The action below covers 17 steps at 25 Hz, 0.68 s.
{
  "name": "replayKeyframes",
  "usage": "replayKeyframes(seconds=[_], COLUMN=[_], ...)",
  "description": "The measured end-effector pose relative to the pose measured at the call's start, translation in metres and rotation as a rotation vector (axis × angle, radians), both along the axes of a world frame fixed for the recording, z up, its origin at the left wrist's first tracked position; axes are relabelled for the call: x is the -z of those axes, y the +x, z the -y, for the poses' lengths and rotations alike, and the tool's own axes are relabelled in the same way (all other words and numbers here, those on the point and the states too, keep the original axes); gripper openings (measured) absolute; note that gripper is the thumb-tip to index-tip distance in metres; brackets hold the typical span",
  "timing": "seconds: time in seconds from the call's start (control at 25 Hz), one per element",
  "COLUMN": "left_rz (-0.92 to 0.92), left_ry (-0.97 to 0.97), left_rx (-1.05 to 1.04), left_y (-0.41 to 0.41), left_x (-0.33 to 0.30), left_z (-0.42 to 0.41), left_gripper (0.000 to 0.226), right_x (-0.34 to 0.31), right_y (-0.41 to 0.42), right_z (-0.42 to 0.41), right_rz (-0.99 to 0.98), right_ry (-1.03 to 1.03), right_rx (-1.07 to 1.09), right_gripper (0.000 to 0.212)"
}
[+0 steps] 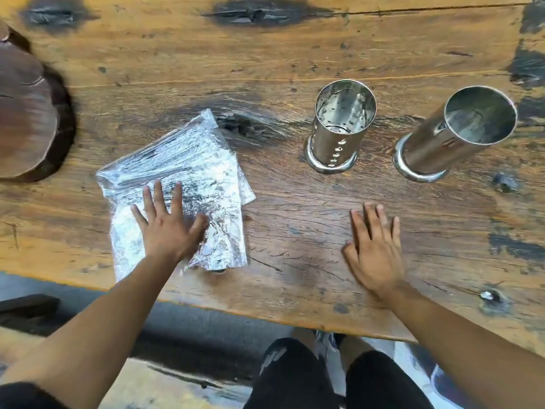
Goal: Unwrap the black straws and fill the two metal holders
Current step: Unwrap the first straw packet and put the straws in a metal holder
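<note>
Nearest, my knees show under the table edge (295, 317). On the wood just beyond, my right hand (376, 252) lies flat on bare table, fingers straight and a little spread, holding nothing. My left hand (168, 222) rests flat on the near part of the wrapped straw packs (188, 178), fingers splayed and straight, thumb out to the right; it presses rather than grips.

Step in hand, as I judge it: the very start. The clear plastic is unopened and the black straws show only as dark streaks through it. The next move calls for pinching a loose edge or seam of the wrap with one hand while the other pins the pack, then tearing it open.

Farther off, right of the packs and well apart from them, stand two metal holders: the perforated holder (339, 128) and, right of it, the plain holder (451, 128). Both upright, both empty.

Far left, a dark wooden slab (26, 113) sits at the table's edge.
</note>
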<state>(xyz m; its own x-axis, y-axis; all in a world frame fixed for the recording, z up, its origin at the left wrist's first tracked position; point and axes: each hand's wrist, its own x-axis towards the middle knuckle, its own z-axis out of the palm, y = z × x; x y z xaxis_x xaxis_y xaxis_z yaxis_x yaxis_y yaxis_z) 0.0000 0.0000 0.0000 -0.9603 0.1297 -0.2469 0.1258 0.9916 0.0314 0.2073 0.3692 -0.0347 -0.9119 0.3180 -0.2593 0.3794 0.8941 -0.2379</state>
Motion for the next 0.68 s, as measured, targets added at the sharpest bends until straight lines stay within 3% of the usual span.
replayKeyframes(seconds=[0.36, 0.68], left_rz=[0.043, 0.013], left_ry=[0.001, 0.026], left_rx=[0.030, 0.110], left_y=[0.005, 0.073], left_x=[0.029, 0.039], left_z=[-0.003, -0.038], left_gripper=[0.091, 0.088], right_x=[0.008, 0.011], right_y=[0.000, -0.002], right_z=[-0.001, 0.000], right_rz=[-0.087, -0.123], right_ry=[0.044, 0.061], right_rx=[0.030, 0.011], right_gripper=[0.073, 0.070])
